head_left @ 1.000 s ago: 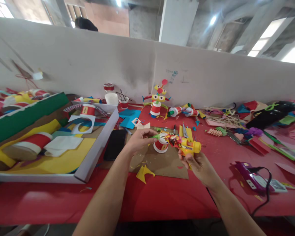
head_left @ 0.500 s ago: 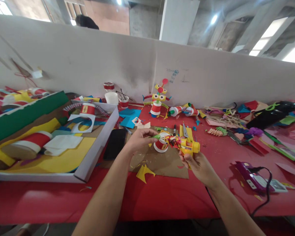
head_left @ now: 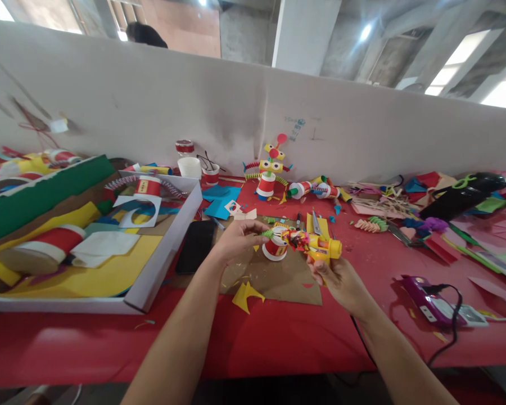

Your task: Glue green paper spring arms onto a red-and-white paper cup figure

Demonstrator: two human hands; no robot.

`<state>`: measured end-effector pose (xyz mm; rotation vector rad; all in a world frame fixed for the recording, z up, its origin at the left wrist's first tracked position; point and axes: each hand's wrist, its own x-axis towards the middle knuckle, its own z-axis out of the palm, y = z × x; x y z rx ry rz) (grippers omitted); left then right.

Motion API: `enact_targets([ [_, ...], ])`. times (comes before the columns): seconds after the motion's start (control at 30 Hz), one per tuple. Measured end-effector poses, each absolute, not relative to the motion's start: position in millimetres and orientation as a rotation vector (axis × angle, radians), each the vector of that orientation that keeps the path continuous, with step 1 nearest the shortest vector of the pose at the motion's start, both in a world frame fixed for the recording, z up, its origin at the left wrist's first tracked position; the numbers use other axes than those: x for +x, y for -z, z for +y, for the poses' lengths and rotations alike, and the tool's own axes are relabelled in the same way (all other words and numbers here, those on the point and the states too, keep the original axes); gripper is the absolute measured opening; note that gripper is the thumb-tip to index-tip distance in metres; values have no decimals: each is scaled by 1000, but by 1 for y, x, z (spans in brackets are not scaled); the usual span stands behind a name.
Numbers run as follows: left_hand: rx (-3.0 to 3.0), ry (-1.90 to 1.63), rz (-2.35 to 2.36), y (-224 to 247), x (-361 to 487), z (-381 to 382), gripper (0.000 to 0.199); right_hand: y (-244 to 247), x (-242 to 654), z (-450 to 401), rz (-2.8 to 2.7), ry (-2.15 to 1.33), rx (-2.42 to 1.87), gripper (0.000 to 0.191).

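My right hand (head_left: 332, 275) is closed around the grip of a yellow glue gun (head_left: 324, 247). Its nozzle end, covered with colourful residue, points left at a red and white paper cup (head_left: 275, 251). Pinched in my left hand (head_left: 242, 239) is a green folded paper strip (head_left: 268, 233), held against the upper left of the cup. An orange-yellow folded strip (head_left: 281, 225) shows behind the cup's top. Under the cup lies a brown cardboard sheet (head_left: 295, 287). The gun's tip is close to the green strip; whether they touch, I cannot tell.
Left stands a white-walled box (head_left: 168, 242) with paper and cups, beside a black phone (head_left: 196, 246). Behind are a finished cup figure (head_left: 270, 169) and scissors (head_left: 316, 224). To the right are a purple power strip (head_left: 430, 301) with cable and a black bottle (head_left: 464, 194).
Both hands, the glue gun and the cup hold nearly the same places. The whole view has shifted very slightly.
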<state>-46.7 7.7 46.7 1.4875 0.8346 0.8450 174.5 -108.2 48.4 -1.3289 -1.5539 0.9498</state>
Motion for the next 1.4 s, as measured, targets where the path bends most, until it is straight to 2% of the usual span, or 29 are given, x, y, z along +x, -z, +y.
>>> enact_targets([
  [0.27, 1500, -858, 855, -46, -47, 8, 24, -48, 174, -107, -1569, -964, -1332, 49],
  [0.47, 1514, -879, 835, -47, -48, 9, 25, -54, 181, -109, -1607, -779, -1431, 50],
  [0.6, 1475, -1004, 943, -44, -52, 14, 27, -53, 219, -112, -1624, -344, -1788, 43],
  [0.67, 1428, -1079, 1034, -43, -57, 18, 29, -45, 247, -112, -1646, -20, -2050, 37],
  [0.73, 1363, -1193, 1120, -42, -64, 22, 30, -31, 274, -113, -1670, 150, -2311, 35],
  [0.83, 1320, -1324, 1171, -41, -71, 26, 29, -9, 303, -114, -1749, 164, -2583, 34],
  [0.93, 1443, -1256, 1183, -39, -70, 27, 22, -4, 307, -113, -1736, 95, -2738, 33],
  [1.0, 1595, -1155, 1172, -36, -63, 26, 16, -14, 293, -109, -1722, 187, -2645, 40],
  [1.07, 1754, -1066, 1167, -33, -55, 23, 11, -29, 267, -100, -1780, 346, -2285, 49],
  [1.17, 1945, -968, 1211, -31, -45, 18, 12, -50, 218, -77, -1997, 221, -1818, 61],
  [1.3, 2032, -926, 1225, -31, -40, 14, 15, -54, 171, -46, -2146, 63, -1709, 70],
  [1.4, 2058, -945, 1175, -32, -39, 13, 17, -46, 161, -36, -2160, 14, -1673, 68],
])
